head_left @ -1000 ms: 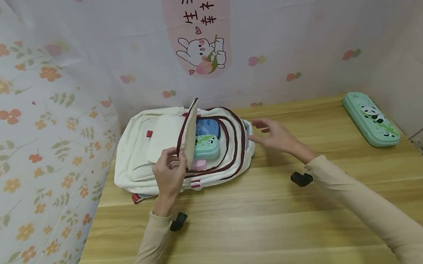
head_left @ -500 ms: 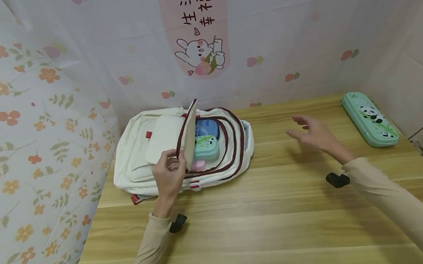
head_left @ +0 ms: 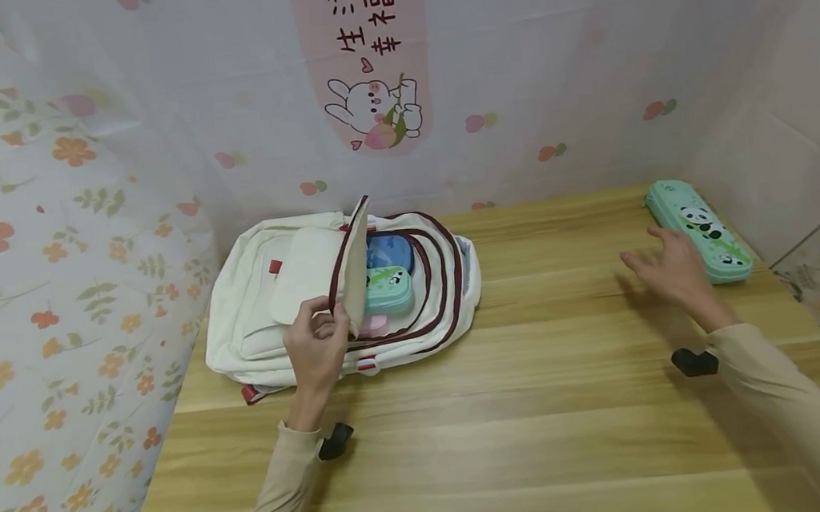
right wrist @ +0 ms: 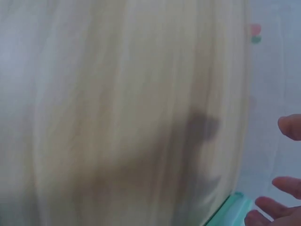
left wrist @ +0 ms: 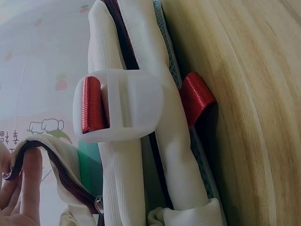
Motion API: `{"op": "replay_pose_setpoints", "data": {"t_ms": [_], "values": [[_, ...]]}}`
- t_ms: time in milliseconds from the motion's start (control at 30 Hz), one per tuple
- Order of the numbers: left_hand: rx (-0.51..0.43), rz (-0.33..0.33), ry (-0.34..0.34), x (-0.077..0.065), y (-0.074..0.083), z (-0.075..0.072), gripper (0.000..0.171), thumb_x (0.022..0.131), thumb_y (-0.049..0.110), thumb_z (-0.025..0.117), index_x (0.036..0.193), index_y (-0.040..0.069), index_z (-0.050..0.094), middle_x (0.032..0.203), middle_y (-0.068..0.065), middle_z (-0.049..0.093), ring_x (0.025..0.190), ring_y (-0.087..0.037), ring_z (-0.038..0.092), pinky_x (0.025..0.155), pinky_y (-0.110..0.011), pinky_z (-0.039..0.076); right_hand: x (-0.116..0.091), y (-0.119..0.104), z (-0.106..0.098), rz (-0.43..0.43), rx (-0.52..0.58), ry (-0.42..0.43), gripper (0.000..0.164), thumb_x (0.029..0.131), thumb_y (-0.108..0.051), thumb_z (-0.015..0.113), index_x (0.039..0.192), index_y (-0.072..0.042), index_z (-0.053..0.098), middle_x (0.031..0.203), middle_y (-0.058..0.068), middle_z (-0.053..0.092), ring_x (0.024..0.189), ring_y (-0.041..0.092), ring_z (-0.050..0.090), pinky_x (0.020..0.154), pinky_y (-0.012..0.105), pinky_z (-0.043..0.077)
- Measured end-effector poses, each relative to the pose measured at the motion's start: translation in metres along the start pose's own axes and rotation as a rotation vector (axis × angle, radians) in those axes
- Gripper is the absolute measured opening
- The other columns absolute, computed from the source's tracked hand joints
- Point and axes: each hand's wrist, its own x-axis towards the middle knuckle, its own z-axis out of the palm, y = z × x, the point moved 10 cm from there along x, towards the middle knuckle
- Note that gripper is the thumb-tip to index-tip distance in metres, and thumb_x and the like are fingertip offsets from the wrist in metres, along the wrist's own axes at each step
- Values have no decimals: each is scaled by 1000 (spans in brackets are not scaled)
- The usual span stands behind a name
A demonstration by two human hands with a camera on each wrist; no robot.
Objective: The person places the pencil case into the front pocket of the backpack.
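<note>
A white backpack (head_left: 247,301) with dark red zips lies on the table at the left. My left hand (head_left: 316,348) pinches the edge of its front flap (head_left: 350,273) and holds it raised. Inside the pocket show a blue case (head_left: 391,253), a mint green panda case (head_left: 391,291) and something pink (head_left: 374,325). The left wrist view has the fingers (left wrist: 32,183) on the zipped edge, beside a white buckle (left wrist: 117,106). My right hand (head_left: 677,269), fingers apart and holding nothing, is just left of a larger mint green panda pencil case (head_left: 714,236).
The wooden table (head_left: 511,433) runs up to a printed cloth backdrop (head_left: 539,61). Flowered cloth (head_left: 40,333) hangs along the left side. A black piece (head_left: 695,362) sits at the right wrist, another black piece (head_left: 335,441) at the left.
My right hand has moved from beside the backpack rightwards to the larger panda pencil case. My left hand keeps holding the flap. The head view has shifted slightly.
</note>
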Motion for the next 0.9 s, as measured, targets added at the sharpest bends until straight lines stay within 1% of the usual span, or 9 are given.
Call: {"op": "replay_pose_setpoints", "data": {"t_ms": [133,233,333,467,533,633,767,900], "values": [[0,-9,0,-1,-1,-1,10,87,-8,64,96,-12,64,78,-24,69,57,4,58,48,-5,44,-5,15,-8,23,-24,47,78,101,-37,56,150,16,28,150,46,25,139,63,21,111,76,22],[-6,2,1,-1,-1,-2,10,86,-10,64,96,-12,65,78,-25,69,56,3,58,47,-5,43,-8,25,-16,41,-37,75,78,101,-35,55,150,17,25,149,47,23,140,63,18,112,76,19],[-10,7,-5,-1,-1,-2,10,86,-10,64,96,-12,64,78,-25,69,56,2,58,46,-6,43,-10,38,-21,83,-37,84,79,100,-34,54,151,17,22,149,48,20,140,65,14,111,78,18],[-16,4,-8,-1,-2,-2,10,87,-10,64,97,-12,65,79,-25,69,56,1,59,46,-6,44,-13,55,-28,149,-67,96,78,98,-32,53,149,20,23,146,50,19,137,65,16,107,76,20],[-17,2,-7,-1,-2,-2,10,87,-10,64,97,-12,65,79,-25,69,56,2,59,46,-6,44,-14,61,-31,176,-78,105,77,97,-30,53,146,22,25,145,51,19,136,64,16,107,75,20],[-21,-5,-4,-1,-3,-1,11,87,-11,64,97,-12,65,79,-26,69,57,2,59,47,-5,45,-15,67,-33,212,-75,93,77,97,-30,54,145,23,25,145,53,15,137,64,12,108,75,18],[-22,5,-3,-1,-3,0,13,85,-14,66,97,-12,65,79,-25,69,57,1,60,47,-7,46,-17,75,-36,256,-69,83,80,96,-29,55,146,23,21,140,55,16,132,66,13,101,74,21],[-10,19,-4,-1,-2,-1,14,84,-15,66,98,-13,65,79,-24,70,55,0,59,45,-9,45,-16,82,-38,280,-57,101,79,94,-27,56,146,22,20,135,56,19,127,65,16,95,70,23]]}}
